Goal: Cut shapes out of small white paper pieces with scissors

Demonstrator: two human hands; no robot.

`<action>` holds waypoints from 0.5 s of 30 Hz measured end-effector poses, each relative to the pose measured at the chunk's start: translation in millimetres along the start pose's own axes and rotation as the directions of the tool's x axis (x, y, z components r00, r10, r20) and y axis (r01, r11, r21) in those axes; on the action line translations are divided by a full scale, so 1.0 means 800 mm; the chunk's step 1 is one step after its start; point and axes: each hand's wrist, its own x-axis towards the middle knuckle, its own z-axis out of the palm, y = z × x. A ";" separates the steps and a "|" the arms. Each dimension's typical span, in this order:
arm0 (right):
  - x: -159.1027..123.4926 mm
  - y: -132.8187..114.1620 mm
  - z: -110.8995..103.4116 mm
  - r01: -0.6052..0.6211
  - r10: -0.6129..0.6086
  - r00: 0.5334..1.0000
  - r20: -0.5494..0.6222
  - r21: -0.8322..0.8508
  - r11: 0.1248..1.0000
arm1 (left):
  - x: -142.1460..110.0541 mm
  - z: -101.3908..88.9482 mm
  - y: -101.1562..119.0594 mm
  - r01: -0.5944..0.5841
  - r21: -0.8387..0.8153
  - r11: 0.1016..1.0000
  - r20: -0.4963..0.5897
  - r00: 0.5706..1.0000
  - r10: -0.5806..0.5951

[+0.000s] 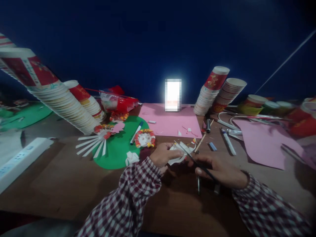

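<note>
My left hand [164, 154] pinches a piece of white cut paper [175, 158], thumb on top, above the near middle of the table. My right hand [219, 169] is closed around dark-handled scissors [204, 169]. One slim blade lies across the white paper, pointing up and left; a shiny tip shows below the hand. Some right-hand fingers are hidden. Just beyond my left hand lies a round red, yellow and white paper-cup cutout [145, 138]. A crumpled white scrap [132, 158] rests beside my left sleeve.
Tall stacks of paper cups stand left [61, 102] and right [209, 89]. A green sheet [116, 154] holds a marker [136, 133] and a fringed cutout [95, 144]. Pink paper [165, 120] lies behind my hands. A white power strip [23, 161] sits at left, another marker [228, 142] at right.
</note>
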 end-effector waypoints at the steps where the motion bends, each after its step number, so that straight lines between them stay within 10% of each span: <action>1: 0.000 0.000 0.000 0.001 -0.001 1.000 0.000 0.007 1.000 | 0.000 0.001 0.001 0.001 0.006 1.000 -0.009 1.000 -0.001; 15: 0.001 0.006 0.005 -0.038 0.013 0.995 0.095 0.258 0.965 | -0.004 0.011 0.009 -0.037 0.130 0.991 -0.195 0.979 0.062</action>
